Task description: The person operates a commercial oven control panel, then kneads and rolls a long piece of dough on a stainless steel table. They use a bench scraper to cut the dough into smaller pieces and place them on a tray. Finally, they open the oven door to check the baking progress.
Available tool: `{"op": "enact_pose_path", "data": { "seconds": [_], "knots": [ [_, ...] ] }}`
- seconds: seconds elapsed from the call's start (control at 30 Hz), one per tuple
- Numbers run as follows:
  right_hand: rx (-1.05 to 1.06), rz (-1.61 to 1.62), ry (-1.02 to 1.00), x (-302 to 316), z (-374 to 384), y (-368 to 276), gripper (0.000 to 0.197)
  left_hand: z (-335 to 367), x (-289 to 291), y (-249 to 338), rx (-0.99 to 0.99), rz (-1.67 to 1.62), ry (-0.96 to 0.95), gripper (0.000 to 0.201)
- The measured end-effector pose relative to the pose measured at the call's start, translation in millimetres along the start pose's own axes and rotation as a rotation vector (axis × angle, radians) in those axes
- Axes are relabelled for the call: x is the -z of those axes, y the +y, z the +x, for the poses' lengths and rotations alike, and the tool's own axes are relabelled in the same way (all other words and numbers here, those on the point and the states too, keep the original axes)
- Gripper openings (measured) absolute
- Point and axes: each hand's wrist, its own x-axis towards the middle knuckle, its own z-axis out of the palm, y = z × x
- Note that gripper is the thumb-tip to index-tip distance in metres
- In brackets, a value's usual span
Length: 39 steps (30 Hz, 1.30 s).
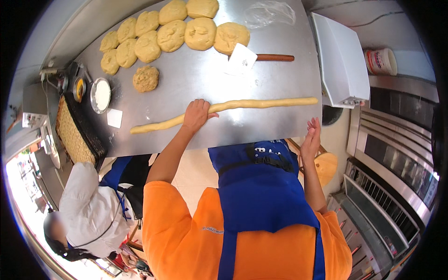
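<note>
A long, thin rope of pale yellow dough [266,103] runs across the near part of the steel table, slightly bent toward its left end. My left hand [198,114] lies over the rope left of its middle, fingers laid flat across it and thumb out to the right. Off the table's front edge, near the rope's right end, my right hand [311,139] is held up with fingers stretched out, touching nothing. A rough, crumbly ball of dough [146,79] sits farther back on the left.
Two rows of smooth dough lumps [171,36] fill the back left of the table [280,84]. A white scraper [241,59] overlaps a brown rolling pin [275,58]. At left are a bowl of flour [101,95], another white scraper [115,118], a dark tray [77,130] and a co-worker in white [93,210].
</note>
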Motion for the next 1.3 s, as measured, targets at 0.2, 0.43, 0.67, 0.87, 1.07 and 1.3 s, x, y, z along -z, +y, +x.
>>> {"op": "enact_pose_path", "data": {
  "seconds": [0.2, 0.43, 0.67, 0.87, 1.07, 1.3],
  "knots": [
    [0.056, 0.004, -0.058, 1.3, 29.3, -6.7, 0.058, -47.8, 0.2, -31.8, 0.064, 0.047, -0.023, 0.060],
    [0.094, -0.007, -0.091, -6.8, 28.8, -17.6, 0.058, -68.1, 16.3, -50.2, 0.069, 0.036, 0.037, 0.062],
    [0.048, 0.011, -0.061, -13.4, 25.4, -16.2, 0.060, -92.9, 29.5, -78.0, 0.165, 0.104, 0.038, 0.067],
    [-0.012, 0.060, -0.046, -21.1, 21.9, -18.4, 0.058, -114.2, 36.6, -95.5, 0.085, -0.006, 0.038, 0.071],
    [0.007, 0.010, -0.057, -15.8, 12.0, -20.1, 0.059, -152.8, 52.1, -132.5, 0.193, 0.085, -0.094, 0.082],
    [-0.051, -0.030, 0.011, -14.4, 3.6, -2.3, 0.061, -110.8, 73.7, -104.9, 0.143, 0.054, 0.148, 0.074]
  ]
}}
